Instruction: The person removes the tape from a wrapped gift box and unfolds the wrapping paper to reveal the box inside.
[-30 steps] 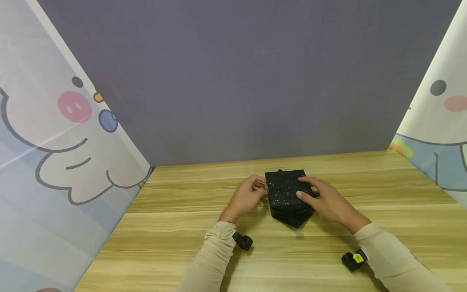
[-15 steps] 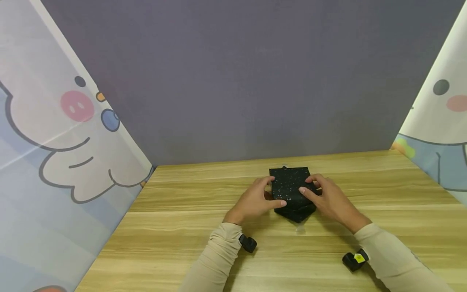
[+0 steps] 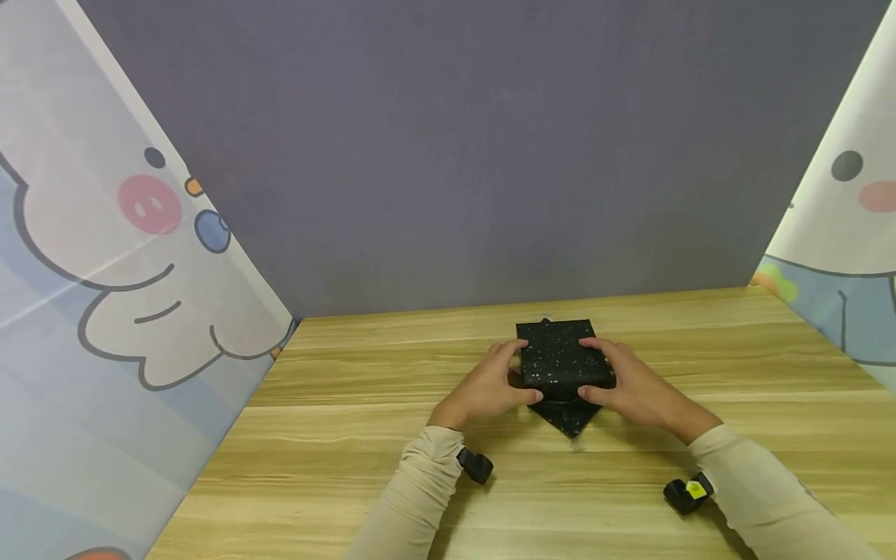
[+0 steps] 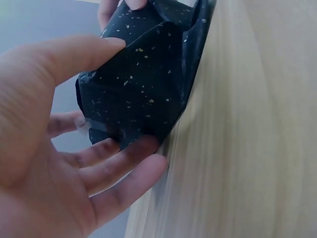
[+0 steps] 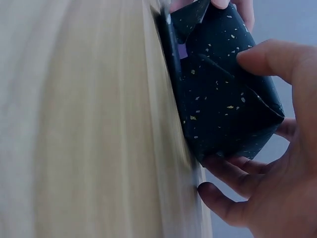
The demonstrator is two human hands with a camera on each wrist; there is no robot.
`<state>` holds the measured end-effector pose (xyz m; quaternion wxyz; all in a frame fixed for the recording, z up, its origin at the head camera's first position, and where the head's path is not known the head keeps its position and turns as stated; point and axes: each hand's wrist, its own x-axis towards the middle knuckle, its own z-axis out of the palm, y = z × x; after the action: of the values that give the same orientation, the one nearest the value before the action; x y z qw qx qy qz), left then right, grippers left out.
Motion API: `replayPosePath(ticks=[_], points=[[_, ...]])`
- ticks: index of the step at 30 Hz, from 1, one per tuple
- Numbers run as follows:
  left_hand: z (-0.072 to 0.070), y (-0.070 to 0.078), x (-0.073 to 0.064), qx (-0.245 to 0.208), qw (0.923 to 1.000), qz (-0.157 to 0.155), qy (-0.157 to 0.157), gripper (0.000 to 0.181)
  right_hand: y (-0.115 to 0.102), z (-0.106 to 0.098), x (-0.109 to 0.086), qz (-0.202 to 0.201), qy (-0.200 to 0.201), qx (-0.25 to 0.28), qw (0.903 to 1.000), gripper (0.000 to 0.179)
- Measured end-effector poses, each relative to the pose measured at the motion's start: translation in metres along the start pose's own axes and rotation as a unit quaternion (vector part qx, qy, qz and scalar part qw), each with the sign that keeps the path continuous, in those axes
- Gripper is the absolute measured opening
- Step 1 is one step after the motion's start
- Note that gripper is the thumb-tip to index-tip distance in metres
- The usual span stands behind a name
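Note:
A small box (image 3: 560, 354) wrapped in black paper with pale speckles stands on the table, held between both hands. My left hand (image 3: 483, 393) grips its left side, thumb at the near top edge and fingers along the side. The right hand (image 3: 633, 389) holds the opposite side in the same way. Toward me a pointed paper flap (image 3: 570, 418) lies low on the table, with a bit of clear tape (image 3: 576, 445) at its tip. In the right wrist view a purple patch (image 5: 183, 50) shows through a gap in the folded paper.
The wood-grain table (image 3: 336, 467) runs back to a grey panel (image 3: 448, 171). Cartoon-printed sheets stand at the left (image 3: 84, 233) and right (image 3: 861, 233). Each wrist wears a small black camera.
My left thumb has come round onto the near edge of the box. The right thumb has slid from its top toward that edge. The near flap now spreads out flatter.

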<state>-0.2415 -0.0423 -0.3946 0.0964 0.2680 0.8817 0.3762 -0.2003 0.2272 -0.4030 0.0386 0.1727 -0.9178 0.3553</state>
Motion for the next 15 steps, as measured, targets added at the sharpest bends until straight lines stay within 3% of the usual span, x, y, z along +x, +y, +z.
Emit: replayPosePath(ticks=[15], points=[[-0.0064,-0.0083,-0.0017,-0.074,0.9955,0.014,-0.057,0.094,-0.0027,0.0040,-0.0017,0.006,0.007,-0.012,0.9999,0.074]])
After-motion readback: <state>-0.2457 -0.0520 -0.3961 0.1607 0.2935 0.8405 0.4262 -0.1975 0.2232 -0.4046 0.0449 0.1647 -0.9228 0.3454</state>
